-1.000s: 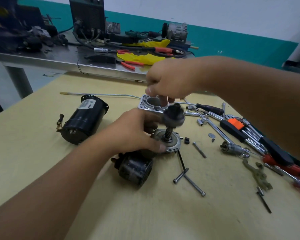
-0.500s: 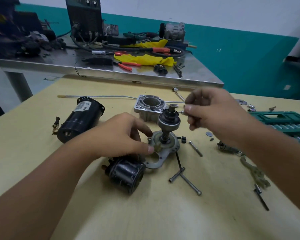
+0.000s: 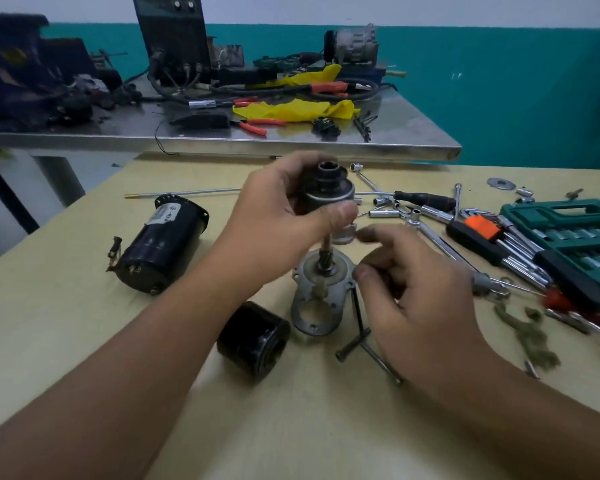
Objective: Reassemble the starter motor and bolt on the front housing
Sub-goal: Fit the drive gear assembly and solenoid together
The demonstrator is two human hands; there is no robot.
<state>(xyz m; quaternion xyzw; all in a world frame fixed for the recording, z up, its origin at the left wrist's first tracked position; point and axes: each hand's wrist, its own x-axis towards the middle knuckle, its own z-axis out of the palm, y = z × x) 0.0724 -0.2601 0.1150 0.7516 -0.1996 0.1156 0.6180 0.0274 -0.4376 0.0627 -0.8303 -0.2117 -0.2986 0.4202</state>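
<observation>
Two hands at centre frame, both occupied with one sub-assembly.

Left hand [image 3: 284,216]: fingers curled round the drive clutch [image 3: 329,192], thumb pressed across its front; judged to be holding it in line on the shaft [image 3: 326,245] that rises from the end plate [image 3: 317,292], which lies flat on the yellow table [image 3: 66,323] just below.

Right hand [image 3: 413,292]: fingers curled, thumb and forefinger close together beside the plate's right edge; whether they pinch a small part cannot be told. Judged to be placed there to steady the plate or to bring in a fastener.

Front housing [image 3: 345,233]: only a silver sliver shows between the two hands, behind the shaft; not yet fitted.

Motor body [image 3: 160,244]: on its side, left of centre, set apart, likely awaiting the shaft assembly.

Solenoid [image 3: 253,341]: black cylinder, lower centre, beside the plate.

T-handle wrench [image 3: 361,327]: lying just under the right hand, within reach for bolting.

Socket set [image 3: 568,237]: right edge, with loose sockets [image 3: 383,213] towards centre.
</observation>
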